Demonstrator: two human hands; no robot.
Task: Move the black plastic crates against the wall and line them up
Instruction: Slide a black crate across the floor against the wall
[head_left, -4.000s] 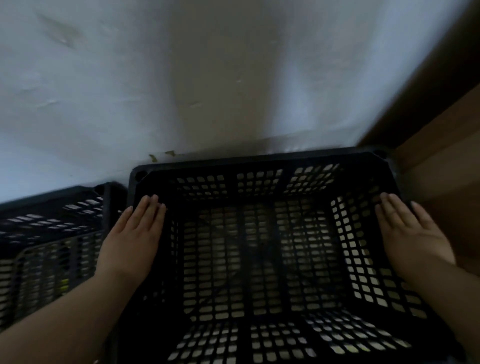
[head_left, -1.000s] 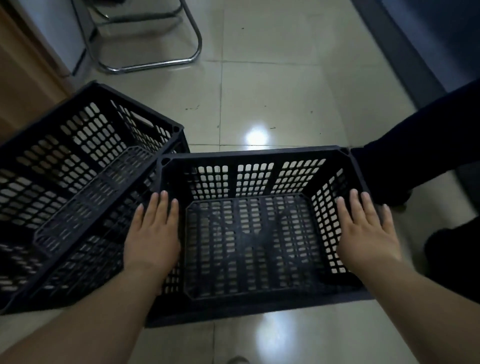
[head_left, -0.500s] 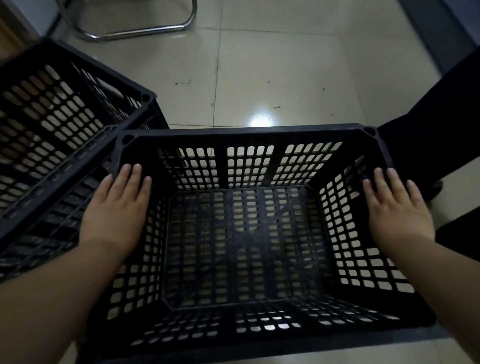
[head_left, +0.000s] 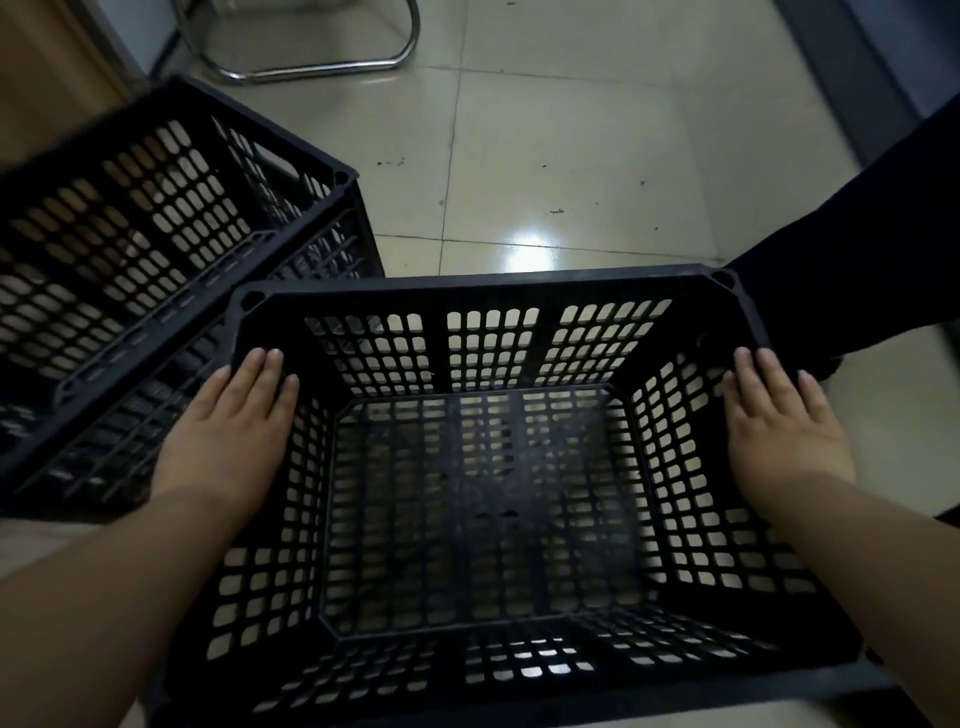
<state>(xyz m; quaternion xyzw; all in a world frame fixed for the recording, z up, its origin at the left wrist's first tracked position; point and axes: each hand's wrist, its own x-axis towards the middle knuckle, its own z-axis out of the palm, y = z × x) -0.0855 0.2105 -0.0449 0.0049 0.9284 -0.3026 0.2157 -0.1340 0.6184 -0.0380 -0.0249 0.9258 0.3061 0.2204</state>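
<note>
An empty black plastic crate (head_left: 488, 288) with perforated walls fills the middle of the view, held up over the tiled floor. My left hand (head_left: 228, 436) grips its left rim, fingers flat along the outside. My right hand (head_left: 779, 426) grips the right rim the same way. Two more black crates (head_left: 171, 218) sit nested to the left, turned at an angle, their near corner close to my left hand.
A chrome chair base (head_left: 311, 67) stands on the pale tiled floor (head_left: 571, 156) at the top. Someone's dark trouser leg (head_left: 857, 234) reaches in beside the crate's far right corner. Wooden furniture (head_left: 47, 83) fills the upper left.
Four seconds ago my hands held a crate against the white wall. Since one second ago this crate has come up and closer to me, filling more of the view, both hands keeping their grip.
</note>
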